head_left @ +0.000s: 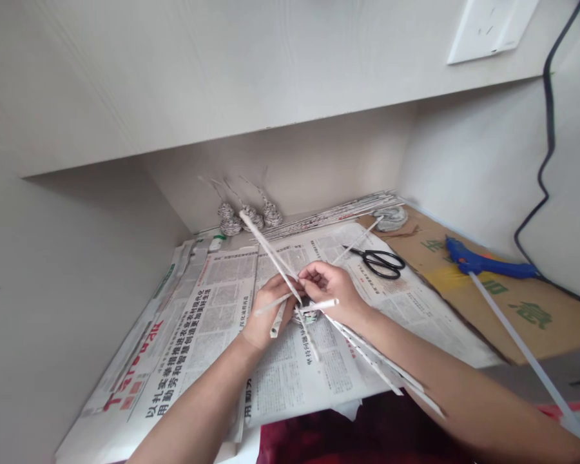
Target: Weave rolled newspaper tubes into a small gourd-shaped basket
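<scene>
Between my hands sits a small round weaving of rolled newspaper tubes (309, 316), with several tubes sticking out in all directions. My left hand (270, 309) is closed around its left side, fingers curled at the paper tubes. A pinch of my right hand (329, 287) holds a tube at the far side of the weaving. One long paper tube (268, 251) points up and away to the left. Other long tubes (367, 351) trail from the weaving under my right forearm. My hands hide part of the woven piece and some fingertips.
Newspaper sheets (222, 309) cover the table. Black-handled scissors (381, 261) lie beyond my right hand. A blue glue gun (488, 261) with a glue stick rests on cardboard (444, 296) at right. Behind are woven gourd shapes (231, 220), a bundle of paper tubes (328, 216) and a grey coil (390, 218).
</scene>
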Demonstrator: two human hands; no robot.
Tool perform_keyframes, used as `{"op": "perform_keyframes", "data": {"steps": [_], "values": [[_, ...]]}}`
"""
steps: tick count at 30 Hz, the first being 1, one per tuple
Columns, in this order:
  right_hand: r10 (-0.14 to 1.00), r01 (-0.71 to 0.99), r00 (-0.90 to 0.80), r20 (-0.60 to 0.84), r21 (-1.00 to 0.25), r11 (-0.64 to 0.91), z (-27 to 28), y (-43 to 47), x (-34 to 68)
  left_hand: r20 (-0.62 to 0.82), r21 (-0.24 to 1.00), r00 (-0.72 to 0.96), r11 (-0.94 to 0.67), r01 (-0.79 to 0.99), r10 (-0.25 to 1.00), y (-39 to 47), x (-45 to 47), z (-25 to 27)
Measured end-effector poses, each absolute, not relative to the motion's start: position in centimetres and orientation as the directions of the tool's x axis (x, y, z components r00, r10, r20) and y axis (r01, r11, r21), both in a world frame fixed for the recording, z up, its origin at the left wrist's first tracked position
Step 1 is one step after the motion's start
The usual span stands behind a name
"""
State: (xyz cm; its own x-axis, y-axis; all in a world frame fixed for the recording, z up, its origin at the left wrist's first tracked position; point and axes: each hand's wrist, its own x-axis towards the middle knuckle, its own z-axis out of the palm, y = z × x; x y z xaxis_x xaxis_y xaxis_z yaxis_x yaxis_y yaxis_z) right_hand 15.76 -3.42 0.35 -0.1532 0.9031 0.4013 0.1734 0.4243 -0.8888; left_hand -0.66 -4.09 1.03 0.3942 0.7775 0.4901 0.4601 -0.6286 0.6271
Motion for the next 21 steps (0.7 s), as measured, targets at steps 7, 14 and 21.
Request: {"op": "perform_keyframes", "data": {"steps": [7,14,21], "values": [[0.852,0.183,-0.297,0.431,-0.850,0.494,1.7,-4.4,16.3,0.430,0.632,0.367,-0.565,0.530,0.825,-3.6,-1.0,0.4],[0.958,-0.124,-0.143,0.248,-0.965,0.231,0.9,-2.8,16.6,0.454,0.610,0.272,-0.519,0.599,0.848,-3.6,-0.8,0.8],[0.963,-0.019,-0.260,-0.064,-0.997,-0.071,-0.1,-1.7,17.4,0.569,0.602,0.172,-0.550,0.579,0.804,-3.1,-1.5,0.4]]}}
